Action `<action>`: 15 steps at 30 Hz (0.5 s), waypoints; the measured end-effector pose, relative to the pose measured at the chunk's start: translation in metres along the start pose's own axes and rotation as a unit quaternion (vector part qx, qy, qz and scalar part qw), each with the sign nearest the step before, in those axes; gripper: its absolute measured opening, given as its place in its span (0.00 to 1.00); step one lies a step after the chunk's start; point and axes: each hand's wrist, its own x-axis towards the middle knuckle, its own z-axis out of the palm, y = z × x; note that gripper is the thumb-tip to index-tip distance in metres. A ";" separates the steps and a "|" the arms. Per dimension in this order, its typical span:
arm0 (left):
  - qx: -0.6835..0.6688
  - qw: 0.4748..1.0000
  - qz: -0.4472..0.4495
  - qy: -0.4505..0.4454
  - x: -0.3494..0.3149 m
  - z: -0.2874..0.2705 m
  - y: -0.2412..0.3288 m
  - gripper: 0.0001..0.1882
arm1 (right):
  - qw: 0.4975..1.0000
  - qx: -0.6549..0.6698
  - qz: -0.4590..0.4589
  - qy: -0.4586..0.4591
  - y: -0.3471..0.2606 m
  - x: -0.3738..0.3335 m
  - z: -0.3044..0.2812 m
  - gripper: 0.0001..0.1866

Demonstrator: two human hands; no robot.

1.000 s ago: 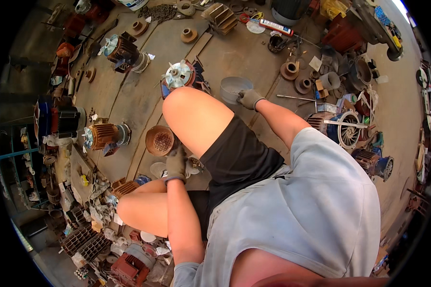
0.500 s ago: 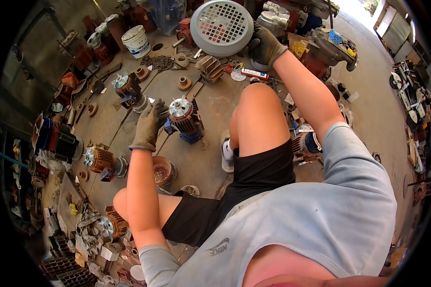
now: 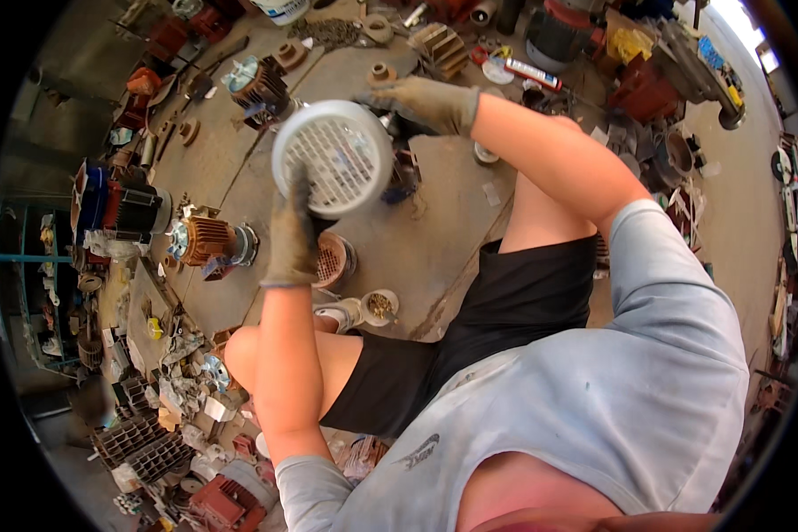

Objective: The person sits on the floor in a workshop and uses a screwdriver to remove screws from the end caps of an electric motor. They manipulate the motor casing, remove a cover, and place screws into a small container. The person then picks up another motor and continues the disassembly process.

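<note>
A round grey fan cover [image 3: 328, 160] with a grid of square holes is held over an electric motor. The motor [image 3: 405, 173] stands upright on the floor, and only its right side shows past the cover. My left hand [image 3: 293, 235], in a dirty work glove, grips the cover's lower left edge, its fingers lying over the grille. Against the upper right rim is my gloved right hand [image 3: 427, 105], gripping the cover with its fingertips partly hidden. Another motor with a bare pale fan [image 3: 255, 89] stands just beyond the cover.
A rusty motor [image 3: 206, 239] lies to the left. Near my left foot are a reddish bucket [image 3: 337, 259] and a small tub of fasteners [image 3: 379, 307]. A red and white cartridge tube [image 3: 534, 74] and a finned housing [image 3: 440, 49] lie at the far side. Scrap parts crowd the left.
My right hand has brought the fan cover down and left from the far side to above the middle motor. My left hand, open and free before, now grips the cover too. The view has shifted.
</note>
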 end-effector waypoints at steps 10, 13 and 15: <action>0.075 0.970 -0.227 -0.037 0.173 -0.036 -0.045 0.46 | 0.926 -0.327 0.191 -0.017 0.112 0.056 0.046 0.22; 0.059 0.973 -0.224 0.009 0.187 0.001 -0.055 0.41 | 0.926 -0.270 0.265 -0.013 0.121 0.053 0.042 0.21; 0.074 0.969 -0.233 0.032 0.202 0.009 -0.068 0.40 | 0.921 -0.288 0.261 -0.011 0.160 0.055 0.049 0.24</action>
